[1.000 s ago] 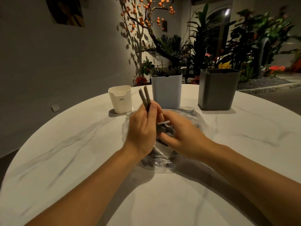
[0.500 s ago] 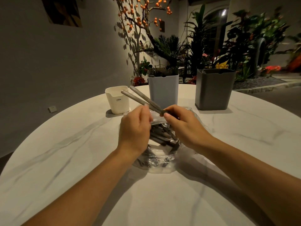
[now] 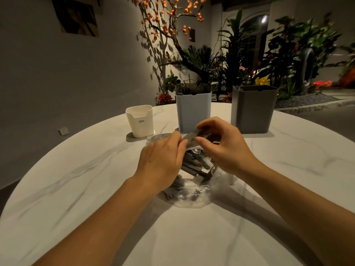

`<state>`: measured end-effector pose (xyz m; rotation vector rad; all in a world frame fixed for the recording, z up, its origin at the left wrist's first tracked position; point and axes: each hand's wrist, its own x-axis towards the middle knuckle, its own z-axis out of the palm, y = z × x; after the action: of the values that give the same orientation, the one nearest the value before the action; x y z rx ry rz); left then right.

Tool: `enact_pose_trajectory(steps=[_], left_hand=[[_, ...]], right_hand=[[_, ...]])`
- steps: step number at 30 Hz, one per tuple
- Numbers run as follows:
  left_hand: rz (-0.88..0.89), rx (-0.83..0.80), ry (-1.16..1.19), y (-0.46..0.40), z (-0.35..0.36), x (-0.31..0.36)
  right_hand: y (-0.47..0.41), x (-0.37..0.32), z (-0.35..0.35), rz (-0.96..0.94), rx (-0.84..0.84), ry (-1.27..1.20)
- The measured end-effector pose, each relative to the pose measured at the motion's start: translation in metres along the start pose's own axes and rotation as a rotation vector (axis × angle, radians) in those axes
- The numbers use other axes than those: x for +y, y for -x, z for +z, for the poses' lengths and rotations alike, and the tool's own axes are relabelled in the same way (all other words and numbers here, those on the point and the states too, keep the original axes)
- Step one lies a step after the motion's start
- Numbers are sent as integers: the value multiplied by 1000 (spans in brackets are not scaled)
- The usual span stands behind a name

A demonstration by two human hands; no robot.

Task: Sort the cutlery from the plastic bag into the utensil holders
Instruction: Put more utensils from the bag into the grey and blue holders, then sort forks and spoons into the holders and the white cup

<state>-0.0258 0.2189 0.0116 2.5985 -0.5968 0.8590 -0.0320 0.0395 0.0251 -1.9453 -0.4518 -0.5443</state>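
Observation:
A clear plastic bag (image 3: 194,191) lies on the round marble table (image 3: 96,179) and holds several grey-handled cutlery pieces (image 3: 194,164). My left hand (image 3: 163,160) and my right hand (image 3: 224,148) meet just above the bag's far end. Between their fingertips is a blurred grey cutlery piece (image 3: 190,138), which both hands pinch. Its exact kind cannot be told. Behind the bag stand three holders: a small white one (image 3: 139,121) at the left, a light blue-grey one (image 3: 193,112) in the middle and a dark grey one (image 3: 253,108) at the right.
Plants and a branch with orange fruit (image 3: 169,22) stand beyond the table's far edge. A grey wall is at the left. Bare marble lies left, right and in front of the bag.
The two grey handles that stuck up and leftward from my hands have swung down. Now only a short blurred piece shows between both hands, lower and closer to the bag.

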Motion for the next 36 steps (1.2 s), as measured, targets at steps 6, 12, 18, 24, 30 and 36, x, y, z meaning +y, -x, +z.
enact_pose_trajectory(steps=[6,12,18,24,30,36], left_hand=[[-109,-139,549,-4,6,0],[-289,-237,793,-9,5,14],[-327,-211,908,-25,-3,29],[-320,-213,997,-47,-11,44],[-232,-123,817,-73,-12,54],[-186,-110,847,-105,-11,66]], right_hand=[[-4,0,-7,199,26,-382],[-12,-2,-8,226,71,-388],[-28,-11,-16,212,38,-378],[-43,-25,-34,181,31,-366],[-58,-30,-57,75,60,-138],[-76,-33,-80,-47,82,64]])
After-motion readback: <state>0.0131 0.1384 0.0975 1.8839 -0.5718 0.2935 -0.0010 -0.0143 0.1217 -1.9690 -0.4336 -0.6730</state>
